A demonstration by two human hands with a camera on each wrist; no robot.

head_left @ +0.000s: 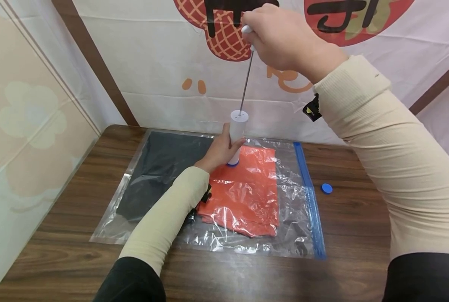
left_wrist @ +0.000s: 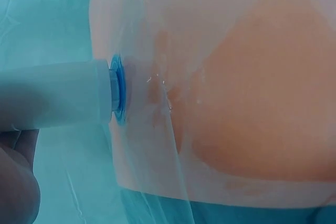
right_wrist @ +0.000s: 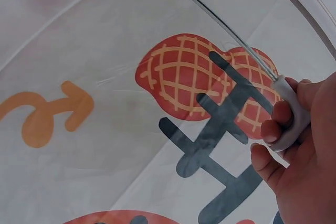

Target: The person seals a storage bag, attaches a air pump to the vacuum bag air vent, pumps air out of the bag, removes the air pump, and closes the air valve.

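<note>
In the head view, the left hand [head_left: 220, 150] is wrapped round a white pump [head_left: 238, 129], which stands on a clear bag [head_left: 291, 222] at the orange cloth [head_left: 245, 193]'s far end; the right hand [head_left: 285, 40] clasps the handle [head_left: 247, 29] well above, its thin rod [head_left: 246, 79] running steeply down in line with the barrel. The left wrist view shows the pump's blue-ringed end against the plastic. In the right wrist view, curled fingers hold the handle, the rod leading away.
</note>
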